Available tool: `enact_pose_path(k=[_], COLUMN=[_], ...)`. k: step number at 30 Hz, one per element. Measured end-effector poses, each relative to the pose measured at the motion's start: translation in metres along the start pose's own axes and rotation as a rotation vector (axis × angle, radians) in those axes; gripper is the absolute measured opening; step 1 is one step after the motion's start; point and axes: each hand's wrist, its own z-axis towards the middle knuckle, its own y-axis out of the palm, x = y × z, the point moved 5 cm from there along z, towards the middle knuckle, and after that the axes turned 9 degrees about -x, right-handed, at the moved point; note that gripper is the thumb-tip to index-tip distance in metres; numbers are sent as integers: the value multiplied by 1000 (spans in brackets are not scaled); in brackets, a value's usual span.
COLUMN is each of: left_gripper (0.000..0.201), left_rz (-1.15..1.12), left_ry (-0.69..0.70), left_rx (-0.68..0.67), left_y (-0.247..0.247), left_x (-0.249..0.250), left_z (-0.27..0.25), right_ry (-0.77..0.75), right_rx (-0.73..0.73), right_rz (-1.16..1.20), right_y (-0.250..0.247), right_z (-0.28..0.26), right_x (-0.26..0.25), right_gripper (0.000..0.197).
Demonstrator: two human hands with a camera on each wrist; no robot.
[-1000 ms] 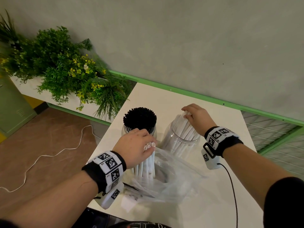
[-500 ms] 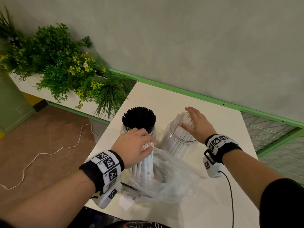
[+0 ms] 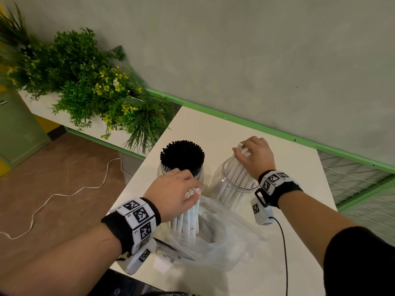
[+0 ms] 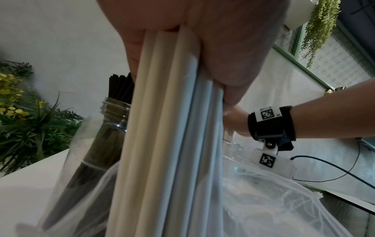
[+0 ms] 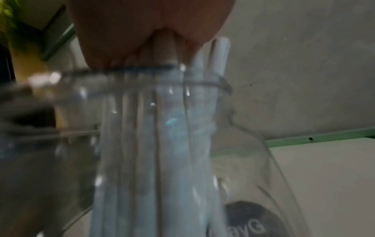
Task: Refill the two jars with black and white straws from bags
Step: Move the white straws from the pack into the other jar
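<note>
On the white table [image 3: 213, 129] stand two clear jars. The left jar [image 3: 181, 167] is packed with black straws [image 3: 181, 153]. The right jar [image 3: 233, 189] holds white straws [image 3: 237, 176] that lean toward its far rim. My right hand [image 3: 245, 148] is over that jar, its fingers curled round the straw tops [image 5: 220, 48]. My left hand [image 3: 190, 189] grips a bundle of white straws [image 3: 188, 218] near their top; the bundle stands upright in a clear plastic bag [image 3: 218, 242]. The left wrist view shows that bundle [image 4: 172, 144] close up, under my left hand [image 4: 202, 40].
A planter of green plants with yellow flowers [image 3: 89, 88] runs along the left beside the table. A grey wall with a green rail [image 3: 256, 127] is just behind the jars. A white cable [image 3: 64, 193] lies on the brown floor, and a black cable [image 3: 284, 242] hangs from my right wrist.
Half a second ago my right hand was flat and open above the white-straw jar; now its fingers curl round the straw tops again. My left hand has kept its grip on the bundle.
</note>
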Motion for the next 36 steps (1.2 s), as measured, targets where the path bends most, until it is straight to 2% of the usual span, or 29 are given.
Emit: enact_pose_path(k=[2, 6, 10, 14, 17, 20, 23, 25, 26, 28, 30, 31, 33, 36], left_gripper=[27, 28, 24, 19, 21, 22, 38, 58, 65, 69, 69, 69, 68, 61], left_rz=[-7, 8, 3, -7, -5, -19, -41, -28, -13, -14, -77, -122, -226, -348], left_ry=[5, -3, -3, 3, 6, 4, 9, -1, -8, -10, -1, 3, -1, 1], left_rx=[5, 7, 15, 33, 28, 29, -23, -42, -35, -25, -38, -45, -37, 22], left_y=[0, -1, -3, -3, -1, -1, -5, -9, -12, -14, -11, -8, -3, 1], left_x=[0, 1, 3, 3, 2, 2, 3, 1, -1, -6, -12, -15, -18, -18], left_z=[0, 0, -2, -2, -1, -2, -4, -10, -14, -23, -29, -31, -33, -36], right_ry=[1, 161, 206, 165, 182, 179, 100, 55, 32, 4, 30, 56, 101, 220], right_rx=[-64, -257, -188, -127, -203, -319, -279, -293, -349, -569, -805, -872, -885, -784], right_rz=[-9, 45, 88, 121, 100, 34, 37, 126, 191, 320, 440, 493, 621, 808], right_y=[0, 11, 7, 6, 10, 9, -12, -26, -30, -26, -11, -3, 10, 27], right_z=[5, -2, -6, -9, -10, -8, -6, -11, -17, -37, -64, -76, -92, -101], right_x=[5, 21, 24, 18, 18, 17, -6, -33, -47, -78, -101, -109, -120, -126], right_gripper=[20, 21, 13, 14, 20, 34, 43, 44, 44, 48, 63, 71, 77, 92])
